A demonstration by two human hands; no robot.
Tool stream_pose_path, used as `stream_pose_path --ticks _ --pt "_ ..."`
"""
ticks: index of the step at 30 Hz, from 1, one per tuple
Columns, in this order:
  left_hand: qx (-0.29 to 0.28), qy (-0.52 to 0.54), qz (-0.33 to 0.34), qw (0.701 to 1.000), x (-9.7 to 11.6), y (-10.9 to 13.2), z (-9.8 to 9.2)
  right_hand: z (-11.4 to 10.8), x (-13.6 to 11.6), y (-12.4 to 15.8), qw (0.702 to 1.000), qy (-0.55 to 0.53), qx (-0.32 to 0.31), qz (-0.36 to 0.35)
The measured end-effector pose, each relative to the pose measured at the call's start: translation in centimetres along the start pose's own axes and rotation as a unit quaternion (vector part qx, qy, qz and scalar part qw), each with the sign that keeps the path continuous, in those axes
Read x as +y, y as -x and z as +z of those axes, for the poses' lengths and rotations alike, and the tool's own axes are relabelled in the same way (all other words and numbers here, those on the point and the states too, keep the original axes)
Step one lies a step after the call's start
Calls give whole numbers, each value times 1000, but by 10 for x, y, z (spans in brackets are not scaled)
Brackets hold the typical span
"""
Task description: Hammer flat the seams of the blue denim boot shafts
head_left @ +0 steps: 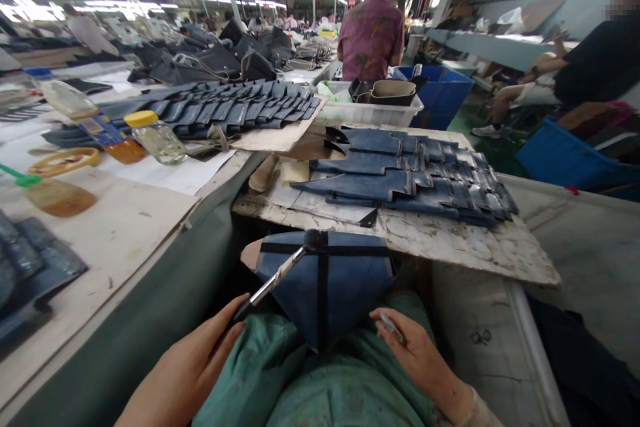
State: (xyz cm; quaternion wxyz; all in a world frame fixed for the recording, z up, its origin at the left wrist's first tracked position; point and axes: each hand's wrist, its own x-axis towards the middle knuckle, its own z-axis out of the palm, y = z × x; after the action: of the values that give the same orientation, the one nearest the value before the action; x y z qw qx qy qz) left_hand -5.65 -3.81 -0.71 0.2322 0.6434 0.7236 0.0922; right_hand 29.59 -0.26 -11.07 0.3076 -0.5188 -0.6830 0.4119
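Note:
My left hand (pixel 200 353) is closed round the dark grip of a hammer (pixel 267 287) with a silver shaft. Its round black head rests over the top of a blue panel (pixel 290 287) lying across my lap. Two black strips cross on that panel, and a pinkish-tan tip shows at its left corner. To the right of the panel, my right hand (pixel 417 353) pinches a small silvery object (pixel 391 327), mostly covered by the fingers, so its kind is unclear. Green cloth (pixel 310 393) covers my lap beneath.
Ahead, overlapping blue pieces (pixel 370 183) lie on a worn board (pixel 320 217). More are stacked on the left table (pixel 165 193), near a yellow-lidded jar (pixel 160 140), a bottle (pixel 107 130) and a tape roll (pixel 65 161). A white crate (pixel 375 113) and blue bins (pixel 435 97) stand behind; people work beyond.

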Motion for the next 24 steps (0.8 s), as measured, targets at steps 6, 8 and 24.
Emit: stream_pose_path --ticks 6,8,24 --pt "-16 -26 13 999 -5 -4 2 -2 -6 -3 999 30 -6 -14" --pt "7 -24 9 1000 -10 -3 0 -5 -6 -3 999 37 -7 -20" --pt "76 4 -72 994 -67 7 2 -2 -17 -10 998 48 -17 -47"
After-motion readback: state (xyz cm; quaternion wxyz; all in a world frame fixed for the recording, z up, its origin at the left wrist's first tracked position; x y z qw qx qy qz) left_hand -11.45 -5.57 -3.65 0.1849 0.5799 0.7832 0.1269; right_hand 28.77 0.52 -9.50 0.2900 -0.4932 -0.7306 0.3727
